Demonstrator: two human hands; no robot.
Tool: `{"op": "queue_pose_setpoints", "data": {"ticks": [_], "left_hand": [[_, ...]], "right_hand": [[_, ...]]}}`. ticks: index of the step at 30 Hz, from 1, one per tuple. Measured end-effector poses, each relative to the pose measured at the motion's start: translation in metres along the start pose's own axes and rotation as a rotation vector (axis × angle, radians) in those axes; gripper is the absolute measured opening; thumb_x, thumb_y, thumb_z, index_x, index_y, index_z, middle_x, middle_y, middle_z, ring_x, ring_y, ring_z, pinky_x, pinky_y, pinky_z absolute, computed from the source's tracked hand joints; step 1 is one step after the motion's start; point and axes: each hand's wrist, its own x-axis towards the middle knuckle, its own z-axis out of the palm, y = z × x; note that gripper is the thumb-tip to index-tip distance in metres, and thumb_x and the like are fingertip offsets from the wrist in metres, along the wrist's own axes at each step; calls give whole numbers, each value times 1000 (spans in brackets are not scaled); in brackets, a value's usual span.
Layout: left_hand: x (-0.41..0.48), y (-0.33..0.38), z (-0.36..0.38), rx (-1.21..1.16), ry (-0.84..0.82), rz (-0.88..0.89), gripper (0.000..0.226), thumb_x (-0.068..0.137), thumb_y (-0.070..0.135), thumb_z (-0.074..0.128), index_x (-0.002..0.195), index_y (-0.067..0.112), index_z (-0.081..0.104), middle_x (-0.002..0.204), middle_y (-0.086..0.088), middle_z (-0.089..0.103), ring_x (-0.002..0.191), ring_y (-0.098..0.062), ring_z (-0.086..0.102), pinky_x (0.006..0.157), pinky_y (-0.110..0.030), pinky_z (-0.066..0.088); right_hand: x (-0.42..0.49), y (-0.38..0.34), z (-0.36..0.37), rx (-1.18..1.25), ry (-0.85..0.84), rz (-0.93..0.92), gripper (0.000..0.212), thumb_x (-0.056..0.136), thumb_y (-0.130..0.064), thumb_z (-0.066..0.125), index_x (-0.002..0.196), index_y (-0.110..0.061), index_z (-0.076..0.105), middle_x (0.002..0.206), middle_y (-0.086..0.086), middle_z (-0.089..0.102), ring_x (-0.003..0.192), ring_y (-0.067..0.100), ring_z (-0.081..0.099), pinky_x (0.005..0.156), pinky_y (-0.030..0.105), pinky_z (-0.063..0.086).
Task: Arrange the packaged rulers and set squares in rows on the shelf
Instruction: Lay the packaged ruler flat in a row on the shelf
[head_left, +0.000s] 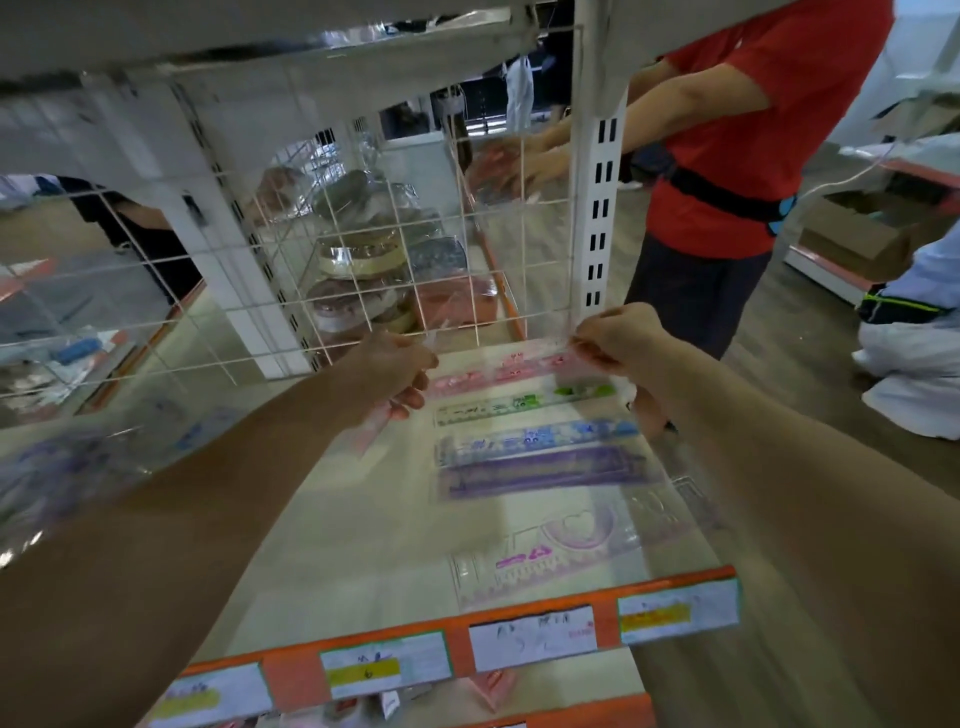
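Observation:
Several packaged rulers lie in a row down the right side of the shelf (322, 566): a pink ruler (498, 371) at the back, then a green ruler (524, 402), a blue ruler (535, 439) and a purple ruler (545, 473). A clear set square pack (566, 545) with purple print lies nearest the front. My right hand (618, 338) pinches the right end of the pink ruler at the back. My left hand (400, 366) grips another pink packaged ruler (371, 431), which hangs down and to the left over the shelf.
A white wire grid (363, 249) backs the shelf, with wrapped goods behind it. A white slotted upright (597, 208) stands at the back right. A person in a red shirt (753, 130) works just beyond it. Price labels (530, 636) line the orange front edge.

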Motion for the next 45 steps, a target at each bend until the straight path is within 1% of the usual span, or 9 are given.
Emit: {"op": "queue_pose_setpoints", "data": {"ticks": [3, 8, 13, 16, 20, 26, 32, 35, 45], "left_hand": [[1, 3, 0, -6, -37, 54, 12, 96, 13, 54, 100, 6, 61, 70, -9, 60, 53, -18, 53, 48, -25, 41], [2, 17, 5, 60, -183, 127, 13, 96, 9, 51, 102, 6, 62, 88, -14, 64, 67, -20, 59, 62, -30, 51], [17, 33, 23, 202, -298, 228, 22, 95, 10, 53, 115, 5, 62, 91, -12, 68, 68, -18, 62, 71, -32, 54], [25, 39, 30, 326, -321, 285, 28, 97, 21, 52, 119, 7, 62, 95, -9, 68, 79, -17, 62, 79, -33, 53], [36, 28, 29, 454, -247, 348, 28, 99, 20, 49, 124, 16, 60, 100, -2, 65, 76, -7, 57, 64, -15, 45], [64, 7, 33, 841, -144, 307, 38, 86, 42, 58, 123, 33, 58, 122, 4, 62, 103, -17, 60, 93, -38, 50], [61, 9, 28, 844, -222, 257, 49, 86, 44, 64, 129, 24, 54, 119, 3, 58, 97, -17, 56, 86, -31, 48], [65, 9, 31, 881, -209, 263, 50, 85, 41, 66, 130, 21, 54, 118, 2, 59, 97, -17, 56, 85, -30, 47], [68, 11, 34, 958, -170, 306, 41, 85, 31, 67, 123, 16, 58, 116, -3, 61, 98, -20, 58, 90, -34, 50]], "right_hand": [[9, 9, 4, -292, 77, -95, 25, 86, -10, 67, 108, -1, 64, 100, 12, 67, 85, 22, 63, 65, 27, 52], [6, 0, -6, -634, 85, -311, 25, 92, -21, 57, 111, -7, 64, 98, 4, 62, 81, 18, 54, 67, 26, 39], [-11, -18, -8, -267, -277, -348, 19, 92, -23, 62, 110, -23, 60, 96, 1, 67, 77, 11, 62, 59, 19, 49], [-7, -14, -12, -223, -236, -427, 6, 88, -10, 66, 87, -16, 67, 78, 0, 66, 70, 11, 60, 66, 20, 53], [7, 1, -22, -298, -109, -534, 12, 87, -3, 64, 97, -4, 71, 78, -3, 64, 70, 9, 58, 66, 9, 48], [26, 12, -19, -702, -128, -529, 25, 87, 0, 56, 104, -10, 72, 108, 3, 67, 79, 2, 59, 75, 15, 45], [19, 7, -10, -808, -295, -459, 39, 84, -16, 65, 123, -19, 61, 127, -1, 58, 115, 16, 55, 91, 19, 39], [9, 1, -11, -1076, -280, -524, 42, 90, -27, 58, 132, -20, 54, 136, -4, 49, 124, 17, 46, 79, 19, 31], [15, 2, 0, -1211, -330, -635, 27, 87, -26, 59, 114, -27, 62, 105, -7, 53, 94, 11, 46, 78, 25, 34]]}}
